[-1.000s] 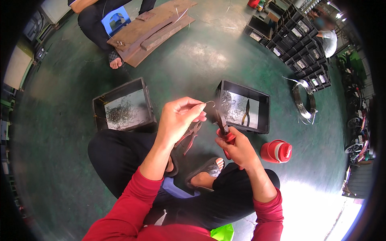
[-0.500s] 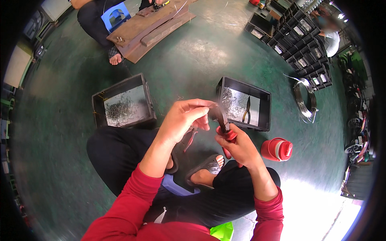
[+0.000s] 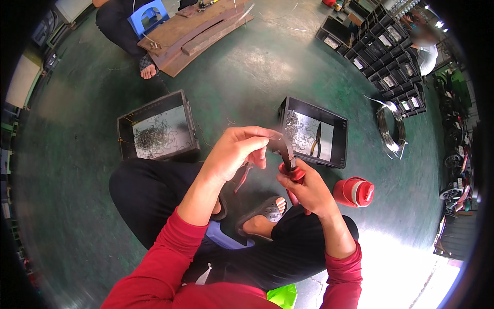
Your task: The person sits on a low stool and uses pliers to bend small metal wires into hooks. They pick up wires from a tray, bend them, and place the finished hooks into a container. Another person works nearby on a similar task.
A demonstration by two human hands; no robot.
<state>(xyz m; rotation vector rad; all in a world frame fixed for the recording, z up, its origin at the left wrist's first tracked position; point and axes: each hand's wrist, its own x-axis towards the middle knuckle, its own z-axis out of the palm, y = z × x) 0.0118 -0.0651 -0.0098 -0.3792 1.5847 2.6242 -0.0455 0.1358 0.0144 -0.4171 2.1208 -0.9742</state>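
My right hand (image 3: 313, 189) is wrapped round red-handled pliers (image 3: 294, 172), their dark jaws pointing up and to the left. Thumb and forefinger of my left hand (image 3: 237, 150) pinch a small thin piece of wire (image 3: 276, 136) right at the jaws. Its shape is blurred, and I cannot tell whether the jaws grip it. Beyond my right hand stands a black crate (image 3: 346, 147) with small bent wire pieces (image 3: 294, 126) and a second pair of pliers (image 3: 316, 140) in it. Another black crate (image 3: 193, 123), at the left, holds a heap of bent wire pieces (image 3: 153, 138).
Another red-handled tool (image 3: 242, 180) lies below my left hand. A red jug (image 3: 354, 192) stands at my right, a wire coil (image 3: 391, 129) farther off. Black crates (image 3: 386, 62) are stacked at the far right. Two people are nearby, one by a wooden board (image 3: 193, 31) and blue stool (image 3: 148, 18).
The pliers' head has turned slightly at my left fingertips, and its jaws look narrower now. Both hands keep nearly the same place and grip.
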